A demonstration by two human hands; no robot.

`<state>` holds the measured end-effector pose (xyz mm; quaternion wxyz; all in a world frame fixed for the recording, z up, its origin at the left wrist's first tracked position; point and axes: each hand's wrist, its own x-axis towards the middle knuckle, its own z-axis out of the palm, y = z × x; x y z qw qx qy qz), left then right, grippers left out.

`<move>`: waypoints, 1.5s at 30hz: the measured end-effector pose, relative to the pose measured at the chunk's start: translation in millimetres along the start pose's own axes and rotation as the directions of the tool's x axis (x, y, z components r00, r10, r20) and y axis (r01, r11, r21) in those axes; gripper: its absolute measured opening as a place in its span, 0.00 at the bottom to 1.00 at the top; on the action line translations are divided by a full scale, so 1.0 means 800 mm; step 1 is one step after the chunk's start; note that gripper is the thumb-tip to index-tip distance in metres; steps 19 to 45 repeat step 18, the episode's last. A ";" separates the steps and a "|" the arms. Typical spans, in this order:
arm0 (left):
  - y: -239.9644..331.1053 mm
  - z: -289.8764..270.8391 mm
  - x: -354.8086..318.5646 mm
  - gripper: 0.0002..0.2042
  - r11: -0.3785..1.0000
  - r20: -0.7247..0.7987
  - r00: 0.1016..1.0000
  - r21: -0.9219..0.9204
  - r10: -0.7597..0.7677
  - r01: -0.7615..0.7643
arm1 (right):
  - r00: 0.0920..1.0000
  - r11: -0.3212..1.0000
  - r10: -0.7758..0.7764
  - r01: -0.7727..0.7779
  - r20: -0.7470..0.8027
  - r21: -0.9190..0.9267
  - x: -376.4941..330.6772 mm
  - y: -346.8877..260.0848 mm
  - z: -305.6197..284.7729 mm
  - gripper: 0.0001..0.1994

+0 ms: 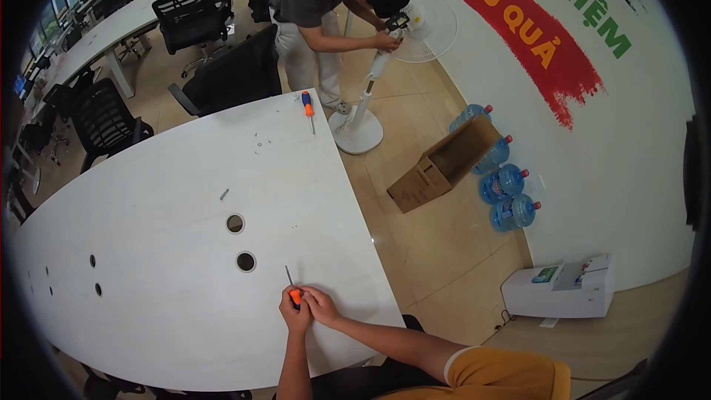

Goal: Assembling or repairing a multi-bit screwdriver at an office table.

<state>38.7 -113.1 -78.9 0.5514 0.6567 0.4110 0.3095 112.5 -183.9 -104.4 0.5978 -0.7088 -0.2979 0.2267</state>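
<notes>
Both my hands meet over the near right part of a white table (170, 311). My left hand (295, 315) is closed around the orange and dark handle of a screwdriver (295, 297), its metal shaft pointing away from me. Against that handle my right hand (321, 307) rests with curled fingers, also touching the screwdriver. A second screwdriver (307, 105), blue and orange, lies by the table's far corner. Several small loose metal pieces (258, 144) are scattered nearby, and a short thin metal piece (224, 194) lies nearer the middle.
Beyond the far corner a person (318, 15) in a dark cap bends over a white standing fan (358, 132). An open cardboard box (422, 184) and several blue water bottles (512, 212) stand on the floor to the right. Black chairs (189, 18) line the far side.
</notes>
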 end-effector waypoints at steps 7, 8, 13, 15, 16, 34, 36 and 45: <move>-0.004 0.004 -0.028 0.09 0.942 -0.053 0.946 -0.118 -0.321 0.313 | 0.653 0.831 0.525 -0.532 0.545 -0.163 -0.075 -0.013 -0.174 0.16; -0.006 0.008 -0.033 0.08 0.915 -0.089 0.917 -0.159 -0.388 0.372 | 0.637 0.836 0.508 -0.526 0.580 -0.156 -0.093 0.003 -0.204 0.16; -0.045 0.014 -0.090 0.13 0.930 -0.229 0.910 0.043 -0.345 0.364 | 0.409 0.708 0.624 -0.656 0.666 -0.261 -0.111 0.024 -0.359 0.15; -0.045 0.041 -0.111 0.16 0.923 -0.270 0.895 0.051 -0.354 0.381 | 0.405 0.727 0.644 -0.589 0.650 -0.353 -0.109 0.054 -0.426 0.16; -0.044 0.060 -0.121 0.19 0.921 -0.308 0.883 0.052 -0.353 0.386 | 0.414 0.742 0.656 -0.505 0.630 -0.440 -0.101 0.073 -0.465 0.16; -0.074 0.058 -0.156 0.24 0.883 -0.427 0.823 0.109 -0.374 0.457 | 0.399 0.725 0.686 -0.302 0.609 -0.619 -0.082 0.110 -0.532 0.21; -0.074 0.058 -0.156 0.24 0.883 -0.427 0.823 0.109 -0.374 0.457 | 0.399 0.725 0.686 -0.302 0.609 -0.619 -0.082 0.110 -0.532 0.21; -0.074 0.058 -0.156 0.24 0.883 -0.427 0.823 0.109 -0.374 0.457 | 0.399 0.725 0.686 -0.302 0.609 -0.619 -0.082 0.110 -0.532 0.21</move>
